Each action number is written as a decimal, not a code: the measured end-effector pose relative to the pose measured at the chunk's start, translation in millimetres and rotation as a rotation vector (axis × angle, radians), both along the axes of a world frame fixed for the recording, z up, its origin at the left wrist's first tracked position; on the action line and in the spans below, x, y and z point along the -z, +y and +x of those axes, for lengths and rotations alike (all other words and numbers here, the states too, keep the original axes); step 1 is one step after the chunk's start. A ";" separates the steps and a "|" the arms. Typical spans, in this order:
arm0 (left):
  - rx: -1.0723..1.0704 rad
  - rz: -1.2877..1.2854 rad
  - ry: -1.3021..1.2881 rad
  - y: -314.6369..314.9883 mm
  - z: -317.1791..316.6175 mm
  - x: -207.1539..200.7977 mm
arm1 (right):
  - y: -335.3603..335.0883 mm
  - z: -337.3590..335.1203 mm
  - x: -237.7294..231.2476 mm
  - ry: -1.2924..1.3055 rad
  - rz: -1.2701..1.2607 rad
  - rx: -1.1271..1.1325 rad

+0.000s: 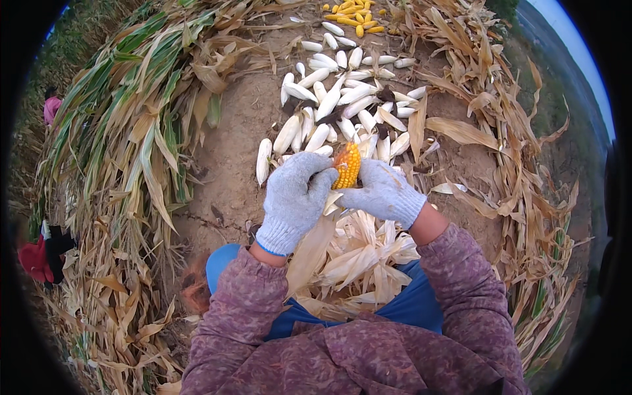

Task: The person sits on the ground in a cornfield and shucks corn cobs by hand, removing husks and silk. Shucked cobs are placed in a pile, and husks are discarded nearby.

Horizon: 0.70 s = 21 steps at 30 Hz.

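Note:
Between my two gloved hands stands an orange-yellow ear of corn (347, 168), with brownish silk along its upper left side. My left hand (297, 197), in a light grey knit glove, is closed against the ear's left side. My right hand (383, 192), in a matching glove, grips it low on the right. A strip of pale husk (331, 203) hangs below the ear near my left fingers. Loose dry husks (359, 253) lie heaped below my hands, between my legs. Just beyond the hands spreads a pile of white corn ears (342, 99).
Farther off lies a group of yellow ears (355, 14). Cut corn stalks (141, 125) are banked along the left, and more dry stalks (484, 99) line the right. Bare soil (227, 148) runs between. A person in pink (52, 106) is at the far left, above a red and black bundle (43, 257).

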<state>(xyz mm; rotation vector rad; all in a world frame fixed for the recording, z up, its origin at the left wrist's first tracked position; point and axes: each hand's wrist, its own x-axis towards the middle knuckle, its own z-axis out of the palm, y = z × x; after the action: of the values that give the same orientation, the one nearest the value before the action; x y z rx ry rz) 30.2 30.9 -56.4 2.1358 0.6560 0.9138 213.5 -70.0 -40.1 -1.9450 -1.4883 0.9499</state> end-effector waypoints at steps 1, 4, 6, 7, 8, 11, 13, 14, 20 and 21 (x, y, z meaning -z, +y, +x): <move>-0.007 0.015 0.005 -0.2 0.2 -2.5 | 0.0 -0.2 0.1 0.001 0.004 0.005; -0.036 -0.070 0.006 2.6 -0.1 -4.9 | 1.4 -1.9 -3.8 0.052 -0.002 0.030; -0.052 -0.206 -0.020 7.0 -1.6 -4.6 | 0.4 -4.6 -13.2 0.154 -0.033 0.069; -0.058 -0.293 -0.043 11.4 -3.6 -1.4 | 0.6 -3.8 -9.9 0.179 -0.011 0.085; -0.063 -0.379 -0.067 15.8 -5.7 1.7 | 0.9 -1.4 -2.3 0.204 0.010 0.100; -0.060 -0.596 -0.171 25.4 -8.6 10.7 | -2.2 3.4 9.9 0.313 0.100 0.140; -0.098 -0.727 -0.260 28.6 -12.0 10.6 | -3.7 0.6 4.0 0.416 0.158 0.158; -0.114 -0.840 -0.302 31.0 -14.8 7.7 | -6.3 1.7 7.5 0.416 0.146 0.217; -0.116 -1.032 -0.713 62.4 -44.5 4.5 | -8.4 12.2 6.1 0.416 0.187 0.369; -0.145 -1.003 -0.740 65.9 -53.3 -0.3 | -8.1 16.1 8.6 0.426 0.211 0.399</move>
<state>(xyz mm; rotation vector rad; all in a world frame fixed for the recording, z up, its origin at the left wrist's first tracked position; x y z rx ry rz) -23.1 96.7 -56.1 0.7954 0.6678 1.0478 229.6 -78.1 -48.7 -1.6680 -0.8807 0.9096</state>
